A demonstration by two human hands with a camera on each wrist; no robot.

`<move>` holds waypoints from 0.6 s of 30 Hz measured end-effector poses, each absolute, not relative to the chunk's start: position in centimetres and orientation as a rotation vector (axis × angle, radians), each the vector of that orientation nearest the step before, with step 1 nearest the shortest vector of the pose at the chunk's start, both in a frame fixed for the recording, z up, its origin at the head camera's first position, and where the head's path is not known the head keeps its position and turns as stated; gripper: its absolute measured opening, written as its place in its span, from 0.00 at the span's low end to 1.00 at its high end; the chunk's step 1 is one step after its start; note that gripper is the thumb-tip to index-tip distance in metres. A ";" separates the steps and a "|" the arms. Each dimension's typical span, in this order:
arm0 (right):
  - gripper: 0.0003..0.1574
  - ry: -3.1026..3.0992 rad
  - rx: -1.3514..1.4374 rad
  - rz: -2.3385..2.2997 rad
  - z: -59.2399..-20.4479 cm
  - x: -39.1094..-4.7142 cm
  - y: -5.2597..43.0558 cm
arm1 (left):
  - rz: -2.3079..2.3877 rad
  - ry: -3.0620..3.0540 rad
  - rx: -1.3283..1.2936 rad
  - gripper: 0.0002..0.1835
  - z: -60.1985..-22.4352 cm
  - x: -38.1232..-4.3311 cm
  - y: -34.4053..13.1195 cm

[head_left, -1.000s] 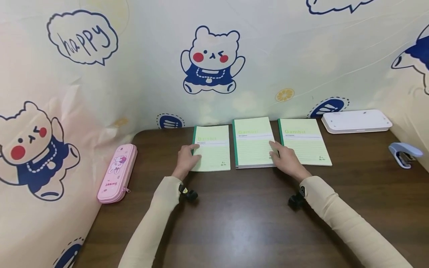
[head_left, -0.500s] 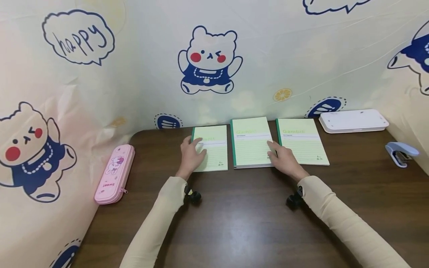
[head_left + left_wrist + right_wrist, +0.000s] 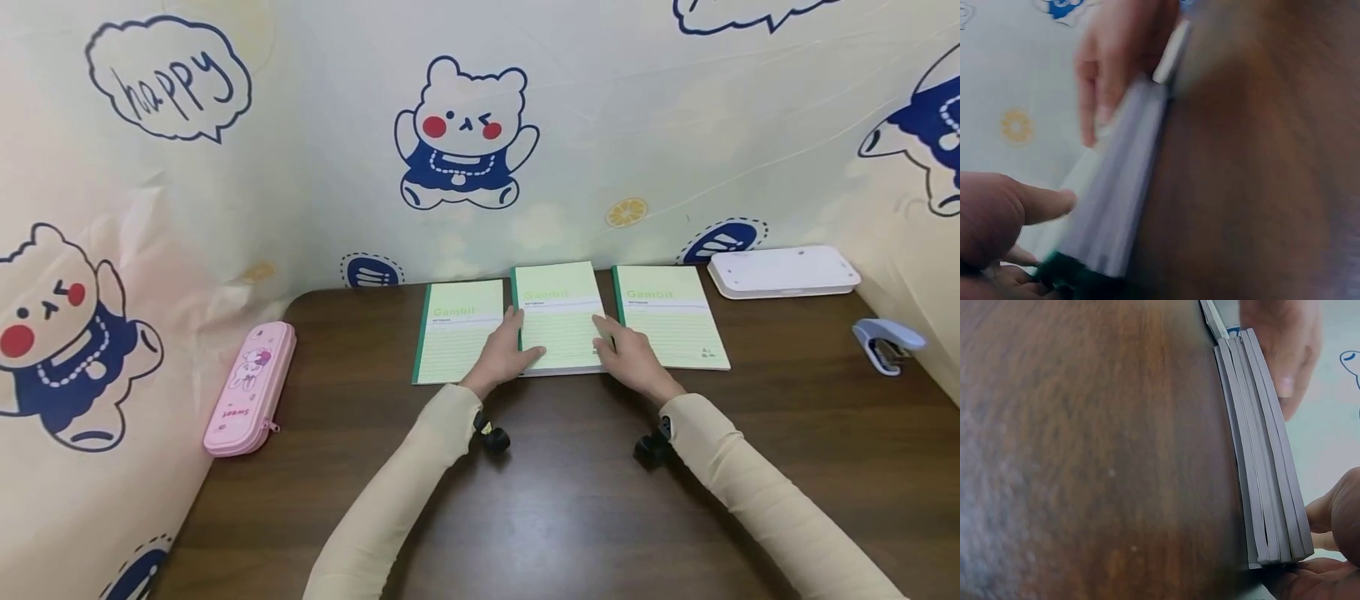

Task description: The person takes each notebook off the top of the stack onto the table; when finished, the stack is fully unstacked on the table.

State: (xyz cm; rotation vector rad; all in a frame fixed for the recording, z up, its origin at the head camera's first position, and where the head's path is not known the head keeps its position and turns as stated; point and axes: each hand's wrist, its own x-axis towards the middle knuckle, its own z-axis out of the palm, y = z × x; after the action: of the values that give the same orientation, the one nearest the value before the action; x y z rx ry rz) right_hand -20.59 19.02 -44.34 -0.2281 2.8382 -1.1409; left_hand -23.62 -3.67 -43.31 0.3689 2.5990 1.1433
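A stack of several light-green notebooks with green spines lies in the middle, between a notebook on the left and another notebook on the right. My left hand is at the stack's spine side, thumb over the cover and fingers along the spine. At the opposite edge my right hand holds the stack, fingers beside its side. The stacked page edges show in the right wrist view, with the right thumb near the top cover. Motion blurs the left wrist view.
A pink pencil case lies at the left edge of the brown table. At the back right is a white case, with a blue stapler in front of it. A printed cloth hangs behind.
My left hand has moved right, from the left notebook to the spine side of the middle stack. My right hand has stayed at the stack's right edge. The view has shifted slightly.
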 end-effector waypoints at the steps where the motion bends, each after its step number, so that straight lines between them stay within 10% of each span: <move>1: 0.32 2.837 -0.229 -1.145 -44.3 -20.6 18.9 | 1.156 2.601 0.365 0.43 -43.5 -23.6 -3.7; 18: 0.32 2.837 -0.248 -1.150 -44.3 -20.6 19.0 | 1.320 2.582 0.303 0.42 -43.6 -23.3 -3.7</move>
State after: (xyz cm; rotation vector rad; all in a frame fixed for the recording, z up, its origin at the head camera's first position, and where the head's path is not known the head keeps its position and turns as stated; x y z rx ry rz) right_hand -20.60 18.96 -44.31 -0.2476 2.8367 -1.1500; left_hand -23.31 -3.75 -43.62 0.3030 2.5815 1.3202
